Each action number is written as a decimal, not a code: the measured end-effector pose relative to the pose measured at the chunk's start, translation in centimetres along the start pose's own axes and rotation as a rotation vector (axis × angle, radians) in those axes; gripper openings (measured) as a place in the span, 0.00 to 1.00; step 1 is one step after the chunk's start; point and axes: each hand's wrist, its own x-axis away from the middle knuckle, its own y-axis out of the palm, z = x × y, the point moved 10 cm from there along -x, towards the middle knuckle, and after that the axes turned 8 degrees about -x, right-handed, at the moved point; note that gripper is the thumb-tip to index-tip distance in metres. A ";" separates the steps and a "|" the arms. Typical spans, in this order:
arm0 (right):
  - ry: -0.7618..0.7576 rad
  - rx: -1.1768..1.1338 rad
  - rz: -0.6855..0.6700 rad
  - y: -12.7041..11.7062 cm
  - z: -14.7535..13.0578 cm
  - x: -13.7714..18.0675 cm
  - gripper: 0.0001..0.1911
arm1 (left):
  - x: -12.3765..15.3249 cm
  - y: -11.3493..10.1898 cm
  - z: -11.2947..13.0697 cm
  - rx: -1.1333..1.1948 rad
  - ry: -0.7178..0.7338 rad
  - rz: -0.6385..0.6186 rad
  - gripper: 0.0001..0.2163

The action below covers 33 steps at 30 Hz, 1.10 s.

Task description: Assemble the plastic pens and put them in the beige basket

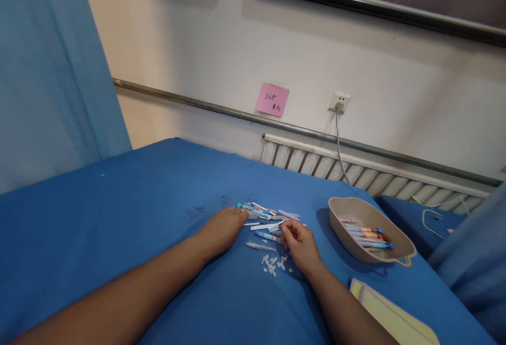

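Observation:
A loose pile of pens and pen parts (263,212) lies on the blue cloth, with white, clear and light-blue pieces among them. My left hand (226,227) rests palm down at the pile's left edge, its fingers lying over the nearest pens and partly hidden. At the right side of the pile, my right hand (301,242) has thumb and forefinger pinched together. Whatever sits in that pinch is too small to make out. Just left of it lie a blue-ended pen (268,236) and a clear pen barrel (260,246). Small white scraps (272,268) are scattered nearer me.
A beige basket (371,254) holding several pens with orange and blue parts stands to the right. Yellow folded sheets (395,316) lie at the front right. Behind the blue-covered table (138,197) are a radiator (312,163) and a plugged-in cable (339,145). Curtains hang at both sides.

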 end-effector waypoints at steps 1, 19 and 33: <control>-0.001 0.002 -0.003 0.0 0.0 0.0 0.16 | 0.0 -0.1 -0.1 0.008 -0.010 0.002 0.10; -0.357 0.510 -0.219 4.0 -5.4 2.4 0.20 | -0.1 2.7 1.3 1.066 -0.286 -0.031 0.09; -0.394 0.611 -0.209 4.4 -5.5 2.4 0.19 | -0.1 4.1 2.5 1.179 -0.267 -0.069 0.09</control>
